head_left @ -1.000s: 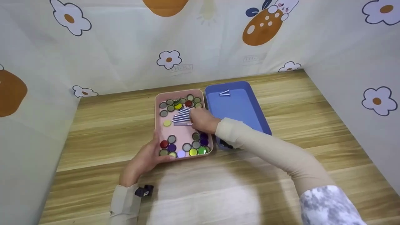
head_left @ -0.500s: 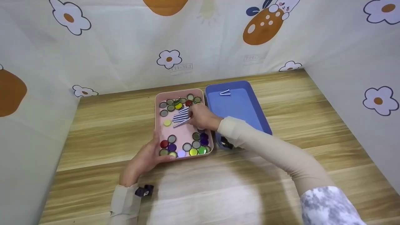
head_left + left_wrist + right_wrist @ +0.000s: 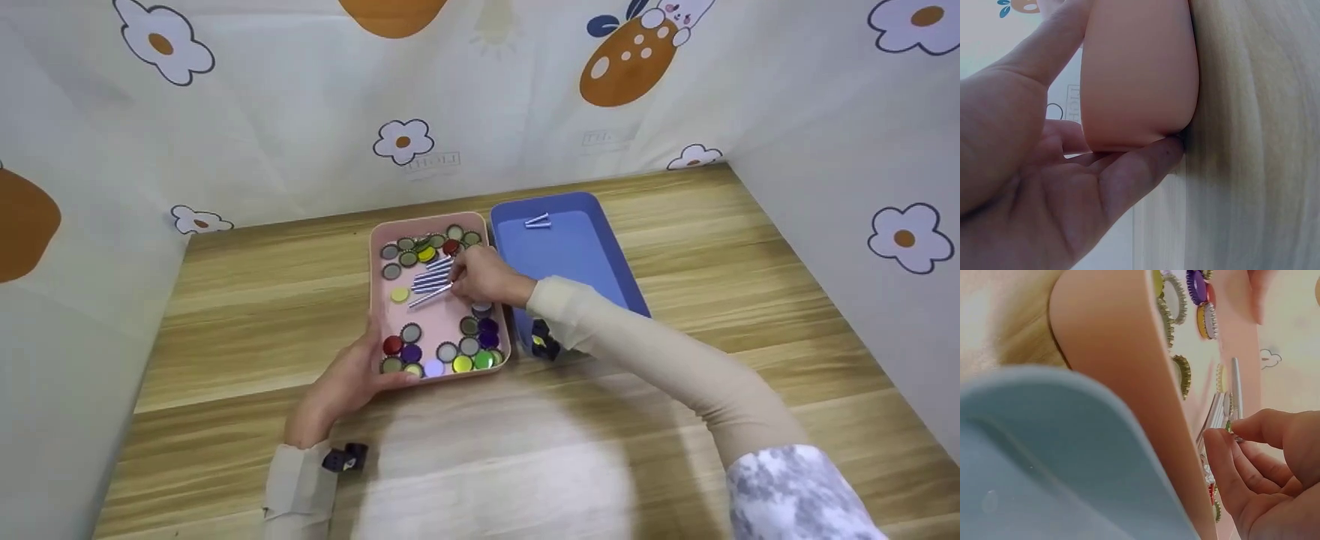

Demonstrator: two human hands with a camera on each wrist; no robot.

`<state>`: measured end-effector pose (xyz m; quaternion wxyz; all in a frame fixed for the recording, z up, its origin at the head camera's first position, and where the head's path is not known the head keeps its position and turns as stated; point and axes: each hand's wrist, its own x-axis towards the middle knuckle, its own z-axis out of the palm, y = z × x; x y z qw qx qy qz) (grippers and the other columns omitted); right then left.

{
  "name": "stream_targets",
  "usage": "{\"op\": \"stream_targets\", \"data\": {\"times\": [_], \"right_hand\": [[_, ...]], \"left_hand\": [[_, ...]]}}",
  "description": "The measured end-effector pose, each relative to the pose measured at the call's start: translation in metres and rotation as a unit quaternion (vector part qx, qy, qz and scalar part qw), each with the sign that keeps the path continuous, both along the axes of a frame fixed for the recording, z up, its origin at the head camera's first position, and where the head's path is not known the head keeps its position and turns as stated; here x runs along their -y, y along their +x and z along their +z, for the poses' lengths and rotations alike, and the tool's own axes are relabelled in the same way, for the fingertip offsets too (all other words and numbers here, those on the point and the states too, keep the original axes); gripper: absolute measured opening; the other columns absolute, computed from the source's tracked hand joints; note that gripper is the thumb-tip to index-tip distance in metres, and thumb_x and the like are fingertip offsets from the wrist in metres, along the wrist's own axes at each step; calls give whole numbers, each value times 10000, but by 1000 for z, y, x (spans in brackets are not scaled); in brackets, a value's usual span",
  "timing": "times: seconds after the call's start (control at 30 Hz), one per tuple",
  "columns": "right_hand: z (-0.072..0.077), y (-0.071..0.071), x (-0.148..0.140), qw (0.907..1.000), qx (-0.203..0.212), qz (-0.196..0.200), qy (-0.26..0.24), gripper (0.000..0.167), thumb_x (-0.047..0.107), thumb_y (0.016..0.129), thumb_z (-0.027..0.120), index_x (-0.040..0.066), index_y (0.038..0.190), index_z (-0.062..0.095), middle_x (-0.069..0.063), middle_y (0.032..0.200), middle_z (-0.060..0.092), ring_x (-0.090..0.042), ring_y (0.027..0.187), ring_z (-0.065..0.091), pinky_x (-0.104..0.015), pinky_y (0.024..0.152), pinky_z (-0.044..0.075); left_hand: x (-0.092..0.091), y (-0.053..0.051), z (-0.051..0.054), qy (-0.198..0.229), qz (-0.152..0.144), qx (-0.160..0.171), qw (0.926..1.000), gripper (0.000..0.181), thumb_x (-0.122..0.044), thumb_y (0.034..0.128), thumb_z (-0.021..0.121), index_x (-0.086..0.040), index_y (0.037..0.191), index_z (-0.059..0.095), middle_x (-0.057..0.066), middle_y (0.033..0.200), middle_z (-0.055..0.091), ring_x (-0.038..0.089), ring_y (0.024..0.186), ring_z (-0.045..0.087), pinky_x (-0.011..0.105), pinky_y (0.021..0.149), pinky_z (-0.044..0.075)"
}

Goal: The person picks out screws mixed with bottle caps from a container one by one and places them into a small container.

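Observation:
My left hand grips the near-left corner of the pink tray, its thumb over the rim. The left wrist view shows that hand's fingers against the tray's outer wall. Inside the tray, my right hand pinches one end of a silver screw between thumb and fingertips; the screw slants towards the near left. Several other screws lie side by side just beyond it, partly hidden by the fingers. Bottle caps of several colours lie around them, mostly at the tray's ends.
A blue tray stands against the pink tray's right side, with two screws near its far end. My right forearm crosses over its near part. Both trays are on a wood-grain table, with patterned cloth walls behind and beside it.
The nearest screw has turned from lying level to slanting, with its free end towards the near left. My right hand has shifted slightly away from me. My left hand keeps its place.

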<state>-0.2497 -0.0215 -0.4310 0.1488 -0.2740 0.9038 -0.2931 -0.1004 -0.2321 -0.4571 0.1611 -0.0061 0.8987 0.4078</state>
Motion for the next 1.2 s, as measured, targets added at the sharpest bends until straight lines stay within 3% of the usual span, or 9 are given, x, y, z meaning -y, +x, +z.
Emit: {"op": "stream_targets", "data": {"times": [0.13, 0.43, 0.57, 0.67, 0.77, 0.93, 1.2], "right_hand": [[3, 0, -1, 9996, 235, -39, -150, 145, 13, 860, 688, -22, 979, 763, -180, 912, 774, -52, 629, 571, -157, 616, 495], [3, 0, -6, 9942, 799, -344, -628, 155, 93, 884, 753, -9, 1001, 763, -175, 957, 775, -67, 657, 647, -151, 605, 526], [5, -2, -9, 9909, 943, -489, -829, 172, 98, 888, 748, 1, 1030, 759, -163, 981, 774, -111, 702, 683, -204, 657, 574], [8, -3, -12, 9861, 1141, -591, -1057, 194, 82, 896, 734, -17, 1063, 741, -187, 992, 766, -240, 785, 732, -319, 734, 624], [12, -5, -14, 9832, 1191, -619, -1234, 207, 73, 905, 724, -36, 1081, 726, -207, 996, 761, -348, 886, 743, -424, 790, 626], [14, -6, -19, 9859, 956, -511, -1277, 209, 84, 913, 713, -39, 1082, 727, -199, 1003, 766, -349, 899, 741, -451, 817, 614], [9, -10, -28, 9832, 832, -593, -1512, 202, 72, 919, 679, -16, 1092, 736, -185, 992, 766, -240, 848, 734, -308, 747, 596]], "left_hand": [[0, 0, 3, 64, 31, 92, 9999, 1217, -335, 835, 812, -95, 1603, -101, 231, 1627, 288, 364, 1494, 329, 527, 1258, 168], [0, -2, 2, 44, 20, 128, 9999, 1232, -347, 831, 814, -96, 1600, -115, 227, 1653, 212, 366, 1525, 254, 518, 1262, 135], [0, -1, 1, 38, 21, 136, 9999, 1245, -349, 826, 818, -98, 1597, -127, 231, 1652, 200, 376, 1526, 235, 517, 1260, 135], [0, -1, 1, 55, 29, 153, 9999, 1248, -356, 827, 816, -111, 1596, -136, 230, 1656, 180, 376, 1531, 215, 518, 1261, 127], [1, -1, 2, 17, 21, 187, 9998, 1243, -367, 837, 805, -122, 1593, -151, 226, 1665, 142, 370, 1539, 187, 518, 1262, 115], [1, 0, 2, -90, -66, 210, 9997, 1246, -388, 850, 789, -123, 1586, -182, 217, 1678, 58, 367, 1550, 148, 529, 1260, 94], [-1, 1, -1, -101, -113, 86, 9998, 1243, -360, 840, 804, -115, 1596, -152, 231, 1667, 144, 376, 1532, 224, 532, 1255, 138]]}}
